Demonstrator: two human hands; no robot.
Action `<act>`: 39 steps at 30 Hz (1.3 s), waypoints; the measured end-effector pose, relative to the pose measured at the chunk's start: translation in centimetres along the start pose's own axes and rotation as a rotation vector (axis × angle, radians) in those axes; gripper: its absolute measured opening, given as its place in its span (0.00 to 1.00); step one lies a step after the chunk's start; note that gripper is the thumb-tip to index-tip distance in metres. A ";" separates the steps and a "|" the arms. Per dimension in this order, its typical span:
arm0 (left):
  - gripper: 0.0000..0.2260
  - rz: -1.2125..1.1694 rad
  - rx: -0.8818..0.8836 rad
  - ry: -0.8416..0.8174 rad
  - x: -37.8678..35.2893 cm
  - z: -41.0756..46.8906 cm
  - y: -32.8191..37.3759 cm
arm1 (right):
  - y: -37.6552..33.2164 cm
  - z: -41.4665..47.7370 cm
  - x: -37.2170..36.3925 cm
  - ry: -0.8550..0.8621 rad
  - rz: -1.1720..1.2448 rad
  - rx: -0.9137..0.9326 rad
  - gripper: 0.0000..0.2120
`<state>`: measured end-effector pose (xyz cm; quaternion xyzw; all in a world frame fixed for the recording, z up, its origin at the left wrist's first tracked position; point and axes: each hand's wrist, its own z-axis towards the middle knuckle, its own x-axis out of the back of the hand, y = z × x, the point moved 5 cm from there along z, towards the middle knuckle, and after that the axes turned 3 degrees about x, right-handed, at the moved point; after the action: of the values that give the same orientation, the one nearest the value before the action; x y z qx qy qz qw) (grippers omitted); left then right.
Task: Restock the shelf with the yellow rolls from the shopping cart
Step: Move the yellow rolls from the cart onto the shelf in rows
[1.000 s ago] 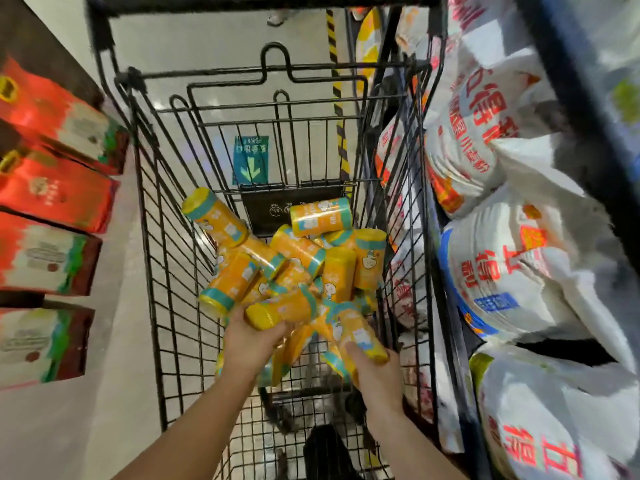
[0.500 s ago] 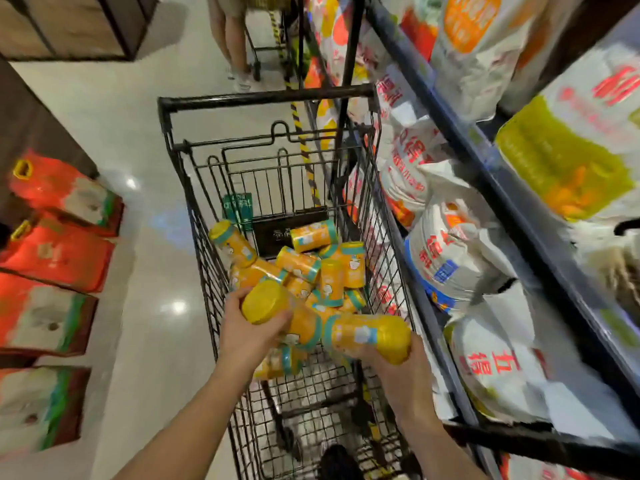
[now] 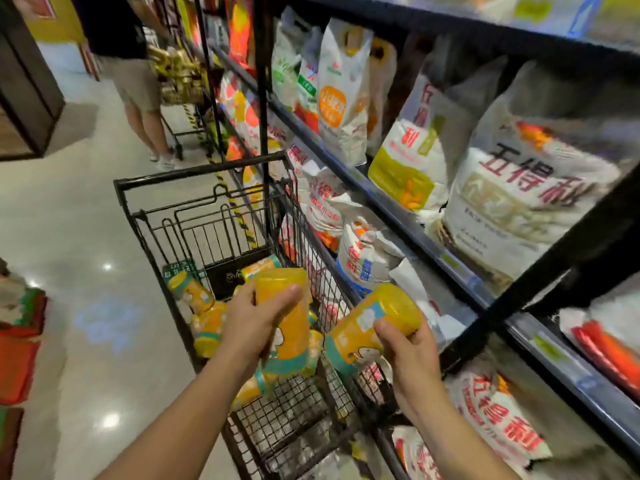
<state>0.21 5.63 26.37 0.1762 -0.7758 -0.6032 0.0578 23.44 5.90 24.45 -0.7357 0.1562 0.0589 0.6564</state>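
Observation:
My left hand (image 3: 258, 323) grips a yellow roll with a teal band (image 3: 289, 341), held nearly upright above the black wire shopping cart (image 3: 201, 174). Another yellow roll (image 3: 372, 323) lies tilted in the grip of my right hand (image 3: 407, 351), over the cart's right side and close to the shelf (image 3: 398, 216). Several more yellow rolls (image 3: 194, 294) lie in the cart's basket, partly hidden behind my hands.
The dark metal shelf on the right holds large white flour bags (image 3: 516, 202) on every level. A person (image 3: 135, 74) stands with another cart farther down the aisle. Red packages (image 3: 17, 351) sit at the left edge. Shiny floor (image 3: 79, 220) lies left of the cart.
Both hands have lifted their rolls up out of the cart and toward the right. The view has swung up and right, bringing the shelf levels into sight.

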 end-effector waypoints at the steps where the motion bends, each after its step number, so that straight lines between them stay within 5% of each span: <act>1: 0.12 -0.007 -0.018 -0.051 -1.0 -0.7 0.8 | -1.1 -0.5 0.4 0.002 0.021 0.017 0.25; 9: 0.22 -0.081 -0.051 -0.411 -9.5 -5.3 6.4 | -9.7 -4.3 4.8 0.095 0.167 0.141 0.33; 12: 0.23 -0.093 -0.065 -0.502 -13.0 -7.3 7.7 | -13.1 -6.4 7.2 0.128 0.203 0.174 0.22; 19: 0.26 -0.093 -0.085 -0.697 -21.9 -14.3 10.4 | -20.9 -12.6 14.0 0.213 0.182 0.268 0.18; 29: 0.23 -0.049 -0.094 -1.004 -33.2 -29.2 12.5 | -30.0 -23.6 26.4 0.294 0.118 0.406 0.26; 36: 0.21 0.002 -0.298 -1.124 -39.6 -39.0 14.4 | -35.6 -32.2 33.6 0.304 0.031 0.559 0.22; 39: 0.28 0.031 -0.380 -1.163 -41.9 -43.1 15.6 | -38.0 -35.3 35.9 0.351 -0.036 0.603 0.24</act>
<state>49.13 -16.19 57.88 -0.2066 -0.5616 -0.7274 -0.3358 64.84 -30.94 54.59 -0.5101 0.2640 -0.1289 0.8084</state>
